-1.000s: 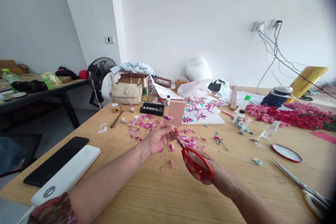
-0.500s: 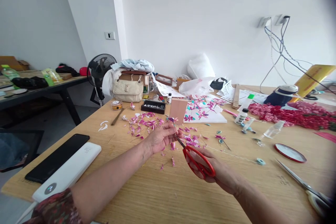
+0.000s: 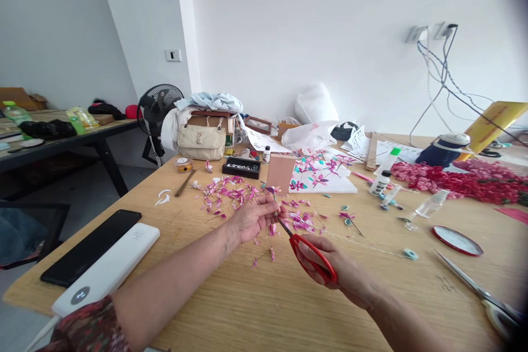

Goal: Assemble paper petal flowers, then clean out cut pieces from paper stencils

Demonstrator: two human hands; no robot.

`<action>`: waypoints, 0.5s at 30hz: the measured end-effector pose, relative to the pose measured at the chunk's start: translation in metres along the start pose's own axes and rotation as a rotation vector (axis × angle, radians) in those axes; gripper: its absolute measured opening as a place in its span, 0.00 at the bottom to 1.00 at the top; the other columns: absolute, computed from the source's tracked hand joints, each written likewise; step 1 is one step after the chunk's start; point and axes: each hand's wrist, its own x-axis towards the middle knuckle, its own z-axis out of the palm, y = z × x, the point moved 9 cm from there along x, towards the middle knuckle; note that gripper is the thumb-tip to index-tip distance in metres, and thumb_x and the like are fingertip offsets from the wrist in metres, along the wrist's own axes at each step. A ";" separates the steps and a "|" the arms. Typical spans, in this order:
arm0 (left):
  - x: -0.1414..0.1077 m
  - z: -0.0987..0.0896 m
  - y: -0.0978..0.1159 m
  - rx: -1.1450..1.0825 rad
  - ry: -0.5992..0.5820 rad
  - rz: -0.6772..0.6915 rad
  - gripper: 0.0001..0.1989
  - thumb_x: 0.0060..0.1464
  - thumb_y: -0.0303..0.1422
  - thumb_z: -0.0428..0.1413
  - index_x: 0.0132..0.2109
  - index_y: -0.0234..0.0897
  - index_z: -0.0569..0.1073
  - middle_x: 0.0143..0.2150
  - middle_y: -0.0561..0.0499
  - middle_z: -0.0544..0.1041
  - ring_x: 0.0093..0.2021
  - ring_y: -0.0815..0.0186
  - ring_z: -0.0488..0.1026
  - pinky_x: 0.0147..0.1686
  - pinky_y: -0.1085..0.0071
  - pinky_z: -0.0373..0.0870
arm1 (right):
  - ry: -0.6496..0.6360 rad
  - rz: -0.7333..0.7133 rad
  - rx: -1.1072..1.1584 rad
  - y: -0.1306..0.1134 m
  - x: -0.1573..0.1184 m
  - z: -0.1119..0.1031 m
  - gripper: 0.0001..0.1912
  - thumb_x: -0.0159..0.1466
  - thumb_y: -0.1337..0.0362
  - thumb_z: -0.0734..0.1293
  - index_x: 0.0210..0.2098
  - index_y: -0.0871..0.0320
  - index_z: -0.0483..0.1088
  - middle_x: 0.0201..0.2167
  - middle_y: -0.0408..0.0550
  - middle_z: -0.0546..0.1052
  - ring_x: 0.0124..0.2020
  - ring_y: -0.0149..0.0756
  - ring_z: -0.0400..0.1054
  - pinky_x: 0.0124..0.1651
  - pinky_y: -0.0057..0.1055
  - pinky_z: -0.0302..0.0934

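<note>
Between the fingertips of my left hand [image 3: 256,217] is the stem of a small purple and pink flower [image 3: 271,190], its head showing just above the fingers. My right hand [image 3: 325,261] grips red-handled scissors [image 3: 315,258], whose handles sit close together. The scissor blades point up and left, and their tips meet the left fingertips at the stem; whether they touch it is hidden. Loose pink petals [image 3: 231,193] lie scattered on the wooden table [image 3: 231,308] behind and around the left hand.
A pinkish block [image 3: 280,171] stands behind my hands, beside finished flowers on white foam [image 3: 346,184]. Thread runs to a small spool [image 3: 410,254] at right. Large scissors [image 3: 474,286] and a round red-rimmed lid [image 3: 457,240] lie there. A phone [image 3: 93,245] and white power bank [image 3: 109,269] lie left.
The scissor handles have come together as my right hand closed. My left hand keeps its place with the flower.
</note>
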 end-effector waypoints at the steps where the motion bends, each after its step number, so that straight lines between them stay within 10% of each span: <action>1: 0.001 -0.002 0.002 0.008 0.011 0.014 0.11 0.39 0.28 0.63 0.27 0.32 0.67 0.29 0.49 0.76 0.32 0.67 0.74 0.39 0.71 0.67 | 0.018 0.008 -0.017 0.002 -0.002 -0.003 0.21 0.52 0.45 0.64 0.25 0.57 0.58 0.18 0.37 0.57 0.17 0.23 0.46 0.19 0.23 0.36; 15: 0.004 -0.002 0.011 0.139 0.073 0.098 0.12 0.38 0.33 0.64 0.26 0.33 0.68 0.23 0.53 0.72 0.26 0.73 0.70 0.30 0.76 0.64 | 0.329 -0.176 -0.314 -0.030 -0.026 -0.049 0.15 0.53 0.50 0.63 0.27 0.56 0.59 0.19 0.38 0.58 0.20 0.27 0.53 0.21 0.25 0.46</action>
